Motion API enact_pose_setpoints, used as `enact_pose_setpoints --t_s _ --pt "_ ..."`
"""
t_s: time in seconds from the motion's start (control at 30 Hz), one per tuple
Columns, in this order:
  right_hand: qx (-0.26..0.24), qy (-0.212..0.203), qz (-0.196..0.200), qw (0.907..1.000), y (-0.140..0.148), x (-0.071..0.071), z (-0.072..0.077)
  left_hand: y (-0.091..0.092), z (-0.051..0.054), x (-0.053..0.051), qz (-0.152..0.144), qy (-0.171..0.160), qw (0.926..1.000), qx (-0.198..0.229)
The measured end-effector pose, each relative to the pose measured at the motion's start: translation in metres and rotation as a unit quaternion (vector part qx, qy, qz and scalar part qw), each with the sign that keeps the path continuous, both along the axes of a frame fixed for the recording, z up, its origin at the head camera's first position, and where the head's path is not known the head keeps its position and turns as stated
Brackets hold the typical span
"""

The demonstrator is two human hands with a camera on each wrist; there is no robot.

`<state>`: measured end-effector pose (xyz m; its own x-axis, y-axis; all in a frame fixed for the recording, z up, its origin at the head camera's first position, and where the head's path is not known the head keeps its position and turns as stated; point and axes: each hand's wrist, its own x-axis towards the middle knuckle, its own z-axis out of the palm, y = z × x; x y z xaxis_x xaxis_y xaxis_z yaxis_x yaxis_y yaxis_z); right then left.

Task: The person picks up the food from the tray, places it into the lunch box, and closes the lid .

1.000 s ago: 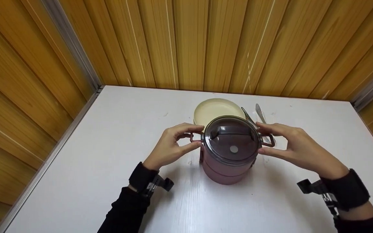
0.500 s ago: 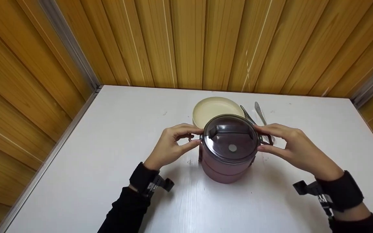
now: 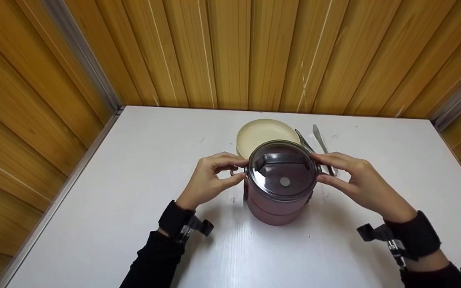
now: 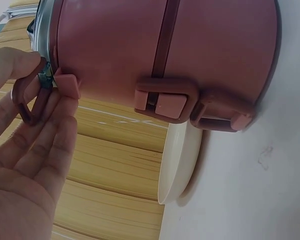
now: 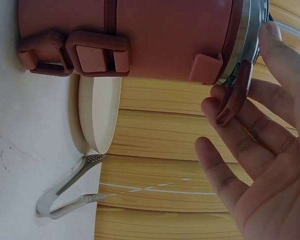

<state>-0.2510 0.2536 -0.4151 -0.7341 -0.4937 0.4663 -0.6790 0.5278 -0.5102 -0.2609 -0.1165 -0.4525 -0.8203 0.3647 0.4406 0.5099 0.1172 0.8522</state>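
Note:
A dusky-pink stacked lunch box [image 3: 276, 212] stands upright on the white table. On top sits a dark see-through lid [image 3: 268, 188] with a raised handle [image 3: 284, 158]. My left hand [image 3: 214, 180] pinches the lid's edge around a raised clasp loop [image 4: 22, 100], the thumb above it and the fingers below. Across from it, my right hand [image 3: 354, 176] pinches the opposite edge near another raised clasp loop [image 5: 235, 100]. Lower on the box's sides, clasps [image 4: 170, 105] join the two tiers. The box's contents cannot be made out.
A cream plate [image 3: 254, 134] lies behind the box, partly hidden by it. To its right rest metal tongs [image 3: 319, 138], which touch the table beside the plate. A wood-patterned wall [image 3: 230, 56] rises at the table's back edge.
My right thumb has moved up a little toward its fingers at the lid's edge. The whole head view has shifted slightly. The lid stays on the box.

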Motion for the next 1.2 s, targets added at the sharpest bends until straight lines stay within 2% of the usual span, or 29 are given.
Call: enact_pose_setpoints --t_s 0.17,0.33,0.63,1.0,1.2 --pt "-0.023 -0.001 0.006 0.9997 0.001 0.0 -0.004 0.001 -0.001 0.0 -0.017 -0.015 0.9994 0.025" --pt "-0.028 0.011 0.005 0.9995 0.003 0.001 -0.009 0.002 0.0 0.001 -0.018 -0.013 0.9992 0.032" --pt "-0.042 0.061 0.01 0.9972 -0.002 0.003 -0.018 0.002 -0.001 0.001 -0.011 -0.007 0.9995 0.03" --pt "-0.026 0.059 -0.015 0.9978 0.001 0.007 -0.023 0.004 -0.002 0.001 -0.005 -0.014 0.9996 0.023" --pt "-0.046 0.072 -0.008 0.9963 0.001 0.009 -0.025 0.003 -0.001 0.001 -0.003 -0.011 0.9999 0.005"
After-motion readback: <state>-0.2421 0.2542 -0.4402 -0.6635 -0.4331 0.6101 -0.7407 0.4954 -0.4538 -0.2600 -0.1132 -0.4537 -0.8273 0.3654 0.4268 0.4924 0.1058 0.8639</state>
